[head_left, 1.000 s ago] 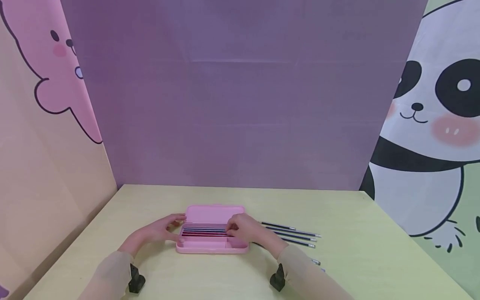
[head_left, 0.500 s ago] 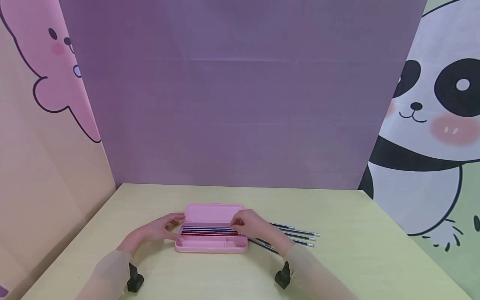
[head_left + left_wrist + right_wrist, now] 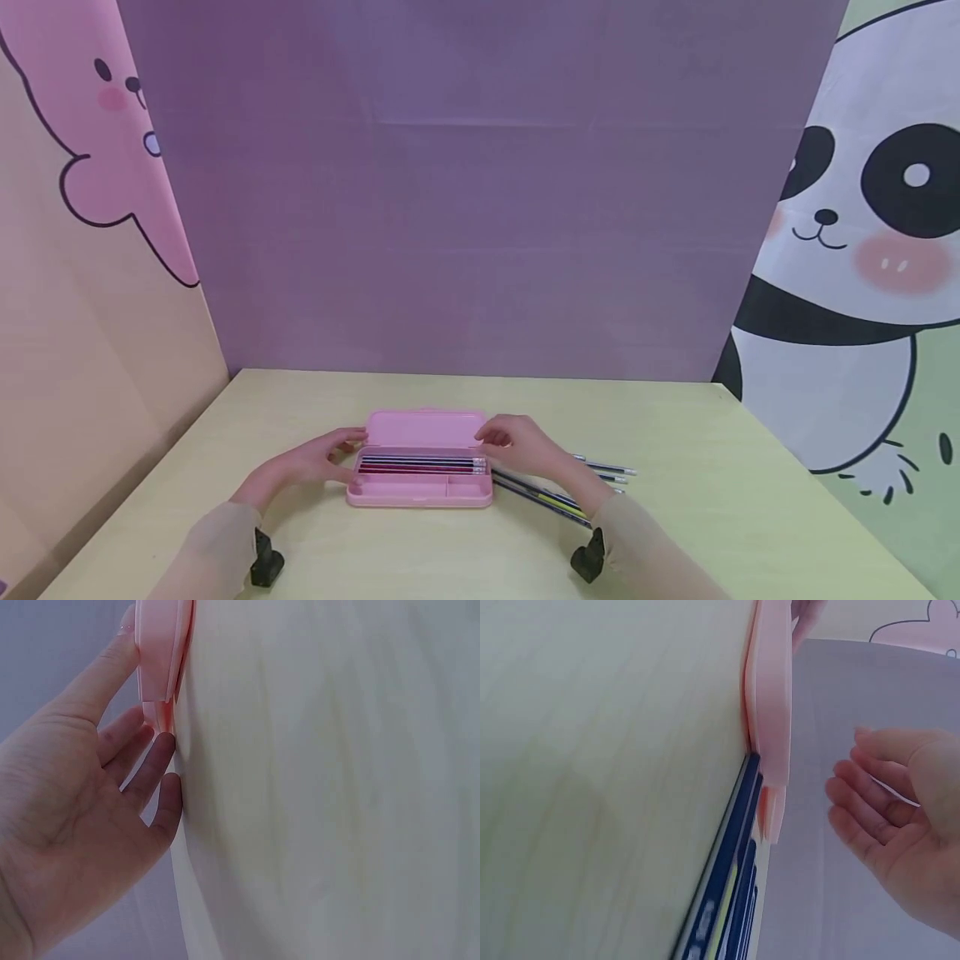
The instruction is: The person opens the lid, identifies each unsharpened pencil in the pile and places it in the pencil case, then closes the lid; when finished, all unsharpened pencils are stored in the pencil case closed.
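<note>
A pink pencil case [image 3: 399,487] lies with its lid [image 3: 423,427] folded back on the table. Several red and dark striped pencils [image 3: 420,467] lie side by side in its long compartment. At the case's left end my left hand [image 3: 317,460] rests its thumb on the side, its other fingers extended by the lid; the left wrist view shows the thumb [image 3: 112,667] against the pink wall. My right hand [image 3: 519,443] hovers above the case's right end. In the right wrist view its fingers [image 3: 855,799] are loosely bent and hold nothing.
Several dark pencils [image 3: 536,492], with a yellow one [image 3: 562,505] among them, lie on the table right of the case, partly under my right forearm. More pencil ends [image 3: 611,469] show beyond it. A purple panel [image 3: 480,208] stands behind the table.
My right hand has let go of a pencil in the case and moved right and up, uncovering the pencils' right ends. The left hand stays at the case's left end.
</note>
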Tool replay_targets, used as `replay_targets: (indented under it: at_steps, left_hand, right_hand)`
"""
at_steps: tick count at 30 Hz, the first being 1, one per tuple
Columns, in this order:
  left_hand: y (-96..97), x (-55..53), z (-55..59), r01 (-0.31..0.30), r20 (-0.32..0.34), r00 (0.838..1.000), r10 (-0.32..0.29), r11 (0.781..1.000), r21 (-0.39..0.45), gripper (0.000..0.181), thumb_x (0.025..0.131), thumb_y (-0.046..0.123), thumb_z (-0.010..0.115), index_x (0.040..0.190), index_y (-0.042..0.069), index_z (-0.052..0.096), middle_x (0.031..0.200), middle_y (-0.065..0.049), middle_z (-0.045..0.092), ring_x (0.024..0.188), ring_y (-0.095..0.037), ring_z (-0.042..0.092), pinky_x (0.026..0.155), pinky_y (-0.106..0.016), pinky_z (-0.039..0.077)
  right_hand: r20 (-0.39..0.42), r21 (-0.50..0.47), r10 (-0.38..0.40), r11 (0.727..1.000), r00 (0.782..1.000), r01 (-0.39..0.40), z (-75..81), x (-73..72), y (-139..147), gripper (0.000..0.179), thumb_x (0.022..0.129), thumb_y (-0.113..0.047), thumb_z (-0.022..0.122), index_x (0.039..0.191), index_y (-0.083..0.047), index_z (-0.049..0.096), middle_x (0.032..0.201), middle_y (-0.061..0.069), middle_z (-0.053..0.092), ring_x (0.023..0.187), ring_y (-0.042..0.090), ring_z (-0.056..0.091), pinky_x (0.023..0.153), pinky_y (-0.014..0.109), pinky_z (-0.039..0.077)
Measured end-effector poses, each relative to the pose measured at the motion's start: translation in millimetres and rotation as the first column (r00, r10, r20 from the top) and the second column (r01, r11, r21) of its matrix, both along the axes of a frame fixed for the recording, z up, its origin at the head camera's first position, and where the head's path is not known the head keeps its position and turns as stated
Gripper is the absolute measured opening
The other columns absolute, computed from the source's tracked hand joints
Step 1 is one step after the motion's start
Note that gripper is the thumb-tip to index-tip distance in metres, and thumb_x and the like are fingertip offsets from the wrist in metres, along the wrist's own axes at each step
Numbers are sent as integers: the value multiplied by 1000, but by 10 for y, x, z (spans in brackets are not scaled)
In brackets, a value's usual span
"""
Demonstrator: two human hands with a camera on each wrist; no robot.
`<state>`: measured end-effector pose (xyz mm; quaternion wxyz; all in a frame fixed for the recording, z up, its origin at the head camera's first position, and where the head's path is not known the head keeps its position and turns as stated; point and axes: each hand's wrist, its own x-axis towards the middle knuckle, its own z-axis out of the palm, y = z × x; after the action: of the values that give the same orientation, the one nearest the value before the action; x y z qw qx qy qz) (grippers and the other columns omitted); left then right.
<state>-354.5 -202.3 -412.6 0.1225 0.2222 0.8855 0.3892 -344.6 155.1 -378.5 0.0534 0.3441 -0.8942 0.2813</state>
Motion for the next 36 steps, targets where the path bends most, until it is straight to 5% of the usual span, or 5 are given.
replay_targets:
  at_steps: [12, 36]
  left_hand:
    - [1, 11, -8, -31, 10, 999, 31, 1000, -3, 82, 78, 31, 76, 144, 8, 33, 145, -18, 37, 127, -40, 38, 106, -59, 32]
    - [16, 46, 28, -51, 21, 998, 51, 999, -8, 82, 77, 29, 76, 145, 9, 33, 146, -16, 37, 128, -39, 37, 107, -58, 32]
  right_hand:
    - [-57, -42, 5, 999, 998, -7, 24, 91, 245, 20, 88, -14, 64, 104, -1, 67, 87, 0, 65, 78, 9, 59, 73, 24, 54]
    - [-21, 20, -35, 999, 999, 35, -6, 269, 712, 19, 87, -14, 66, 102, -3, 67, 87, -1, 67, 74, 2, 56, 66, 19, 52]
